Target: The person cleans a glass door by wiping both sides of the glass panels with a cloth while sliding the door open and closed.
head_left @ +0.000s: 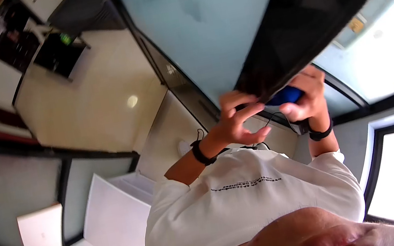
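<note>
1. Head view: right hand (311,88) grasps the blue thing (288,95) at the lower edge of the panel (296,26).
2. Left hand (239,116): thumb parted, fingertips by the panel's corner; cannot tell if gripping.
3. A light, even hold should serve.

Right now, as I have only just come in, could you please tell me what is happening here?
A person in a white T-shirt has both hands raised at the lower edge of a large dark panel. The right hand appears to hold a blue thing, partly hidden, against or close to that edge. The left hand is beside the panel's lower corner, with its thumb apart from the fingers. I cannot tell exactly what the blue thing is.
</note>
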The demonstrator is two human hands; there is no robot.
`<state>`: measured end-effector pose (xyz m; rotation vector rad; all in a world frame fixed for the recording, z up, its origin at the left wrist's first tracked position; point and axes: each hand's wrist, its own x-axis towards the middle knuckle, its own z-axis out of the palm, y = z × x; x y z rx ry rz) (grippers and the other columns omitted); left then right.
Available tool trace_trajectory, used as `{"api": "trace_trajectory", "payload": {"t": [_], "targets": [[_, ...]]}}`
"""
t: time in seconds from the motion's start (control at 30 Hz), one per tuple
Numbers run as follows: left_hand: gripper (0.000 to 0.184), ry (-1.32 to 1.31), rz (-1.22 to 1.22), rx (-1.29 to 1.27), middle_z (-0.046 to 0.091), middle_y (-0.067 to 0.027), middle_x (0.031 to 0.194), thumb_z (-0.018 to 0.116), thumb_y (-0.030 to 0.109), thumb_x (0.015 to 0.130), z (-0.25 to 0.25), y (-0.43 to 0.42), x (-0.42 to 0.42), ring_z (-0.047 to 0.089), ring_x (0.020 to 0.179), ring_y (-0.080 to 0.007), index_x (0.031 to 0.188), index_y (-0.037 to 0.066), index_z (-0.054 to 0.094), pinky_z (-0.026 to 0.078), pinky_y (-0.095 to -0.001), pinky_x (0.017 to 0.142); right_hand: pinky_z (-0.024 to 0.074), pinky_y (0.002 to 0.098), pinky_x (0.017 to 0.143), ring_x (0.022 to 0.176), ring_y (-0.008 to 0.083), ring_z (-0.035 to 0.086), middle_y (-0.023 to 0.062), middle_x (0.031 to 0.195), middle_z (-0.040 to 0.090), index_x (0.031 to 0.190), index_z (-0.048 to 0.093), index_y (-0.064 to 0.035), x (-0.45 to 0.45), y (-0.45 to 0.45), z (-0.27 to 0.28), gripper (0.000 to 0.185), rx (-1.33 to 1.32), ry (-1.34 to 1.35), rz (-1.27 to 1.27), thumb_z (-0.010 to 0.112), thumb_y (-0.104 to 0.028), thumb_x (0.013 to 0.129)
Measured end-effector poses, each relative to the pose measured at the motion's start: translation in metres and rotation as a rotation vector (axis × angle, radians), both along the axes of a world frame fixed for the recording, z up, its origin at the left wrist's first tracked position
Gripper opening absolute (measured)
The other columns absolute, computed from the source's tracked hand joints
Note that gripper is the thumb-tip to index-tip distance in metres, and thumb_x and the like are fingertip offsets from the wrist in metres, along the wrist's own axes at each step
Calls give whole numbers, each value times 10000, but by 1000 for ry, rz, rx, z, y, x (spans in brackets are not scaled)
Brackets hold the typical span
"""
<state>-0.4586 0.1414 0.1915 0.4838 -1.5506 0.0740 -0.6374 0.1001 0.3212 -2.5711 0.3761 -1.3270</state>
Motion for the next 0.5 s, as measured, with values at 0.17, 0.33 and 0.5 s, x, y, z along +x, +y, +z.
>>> {"api": "trace_trajectory", "payload": {"t": [0.17,0.33,0.5], "targets": [[890,149,288,98,363,-158,1242,698,509,803,-28,48,32,457,1158,-308,1391,20,244,443,-443,920,485,356,802,921,270,583,152,1022,594,898,653,-58,51,-32,0,281,-22,-245,231,697,-51,620],[824,449,548,319,423,-185,1289,780,261,799,-24,78,52,502,1083,-243,1395,-23,287,439,-405,931,443,353,859,969,247,520,158,1160,474,824,575,-54,132,-68,8,219,25,-470,261,626,61,644],[573,609,799,377,573,-118,1114,706,157,876,-15,88,91,551,938,-151,1306,-67,401,450,-309,866,457,300,880,974,169,564,95,1032,593,988,528,-43,207,-87,9,281,400,-561,609,628,92,762]]}}
